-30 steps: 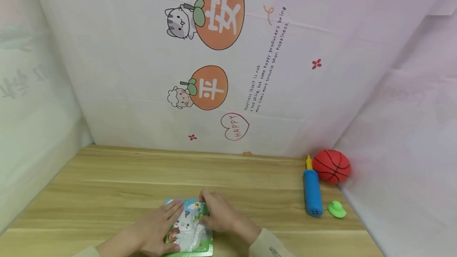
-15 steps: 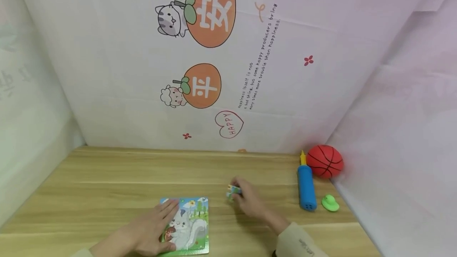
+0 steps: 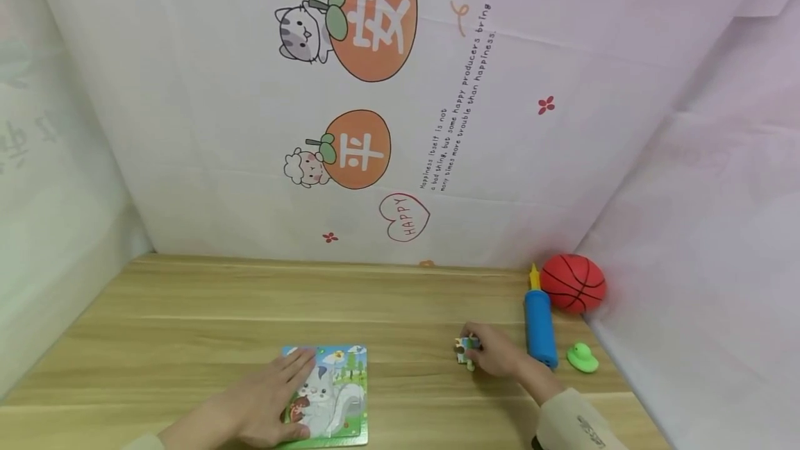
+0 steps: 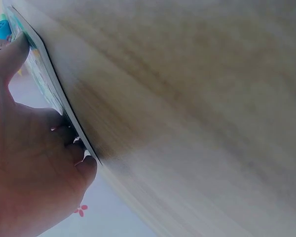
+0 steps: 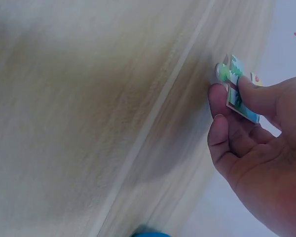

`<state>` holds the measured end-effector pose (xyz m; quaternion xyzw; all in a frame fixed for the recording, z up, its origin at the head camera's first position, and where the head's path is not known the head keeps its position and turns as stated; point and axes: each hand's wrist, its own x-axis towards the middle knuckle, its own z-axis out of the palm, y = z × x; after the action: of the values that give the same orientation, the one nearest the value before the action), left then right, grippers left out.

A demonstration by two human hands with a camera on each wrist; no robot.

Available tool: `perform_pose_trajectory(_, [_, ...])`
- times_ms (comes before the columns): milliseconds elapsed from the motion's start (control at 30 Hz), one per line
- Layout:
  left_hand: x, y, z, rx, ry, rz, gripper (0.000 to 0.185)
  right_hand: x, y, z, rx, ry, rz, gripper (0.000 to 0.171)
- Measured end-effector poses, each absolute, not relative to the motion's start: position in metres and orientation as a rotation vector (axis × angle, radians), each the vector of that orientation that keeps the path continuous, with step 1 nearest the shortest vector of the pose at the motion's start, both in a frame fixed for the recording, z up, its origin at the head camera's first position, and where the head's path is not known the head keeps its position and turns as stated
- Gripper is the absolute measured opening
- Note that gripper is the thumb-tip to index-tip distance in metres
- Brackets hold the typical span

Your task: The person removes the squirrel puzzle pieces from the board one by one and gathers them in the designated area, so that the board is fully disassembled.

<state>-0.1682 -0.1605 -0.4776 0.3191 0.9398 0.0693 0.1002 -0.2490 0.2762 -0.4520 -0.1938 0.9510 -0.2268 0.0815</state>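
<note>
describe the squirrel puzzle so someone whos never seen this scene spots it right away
On the wooden table, low and left of centre in the head view, the left hand rests on the squirrel puzzle. Flat and squarish, it shows a pale squirrel; that picture sets it apart from the red ball, blue pump and green duck.

Head view: wood-grain tabletop (image 3: 262, 304) spans lower frame. White back wall (image 3: 200, 151), sheet-like, fills upper centre; printed with orange fruits (image 3: 375, 17), red-outlined heart (image 3: 404, 217). Wall at frame left (image 3: 62, 186): faint greenish tint. Wall at frame right (image 3: 719, 228): creased, pinkish cast. Lighting soft.
</note>
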Motion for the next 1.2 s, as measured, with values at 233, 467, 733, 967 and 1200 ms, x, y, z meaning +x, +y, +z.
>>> perform_pose_trajectory(233, [-0.166,-0.158,-0.475,0.939,2.77,0.204,0.103,-0.246,0.276,-0.457,-0.464,2.942,-0.559,0.019])
perform_pose_trajectory(467, [-0.166,-0.157,-0.477,0.947,2.768,0.23,0.102,-0.242,0.275,-0.463,-0.458,3.008,-0.471,0.022])
perform_pose_trajectory(733, [-0.166,-0.157,-0.477,0.962,2.763,0.219,0.102,-0.239,0.272,-0.465,-0.502,3.058,-0.33,0.022])
perform_pose_trajectory(967, [-0.166,-0.157,-0.478,0.965,2.768,0.206,0.101,-0.239,0.27,-0.468,-0.529,3.085,-0.256,0.021])
perform_pose_trajectory(1200, [-0.17,-0.155,-0.47,0.965,2.79,0.093,0.101,-0.241,0.231,-0.452,-0.669,3.184,-0.314,0.024])
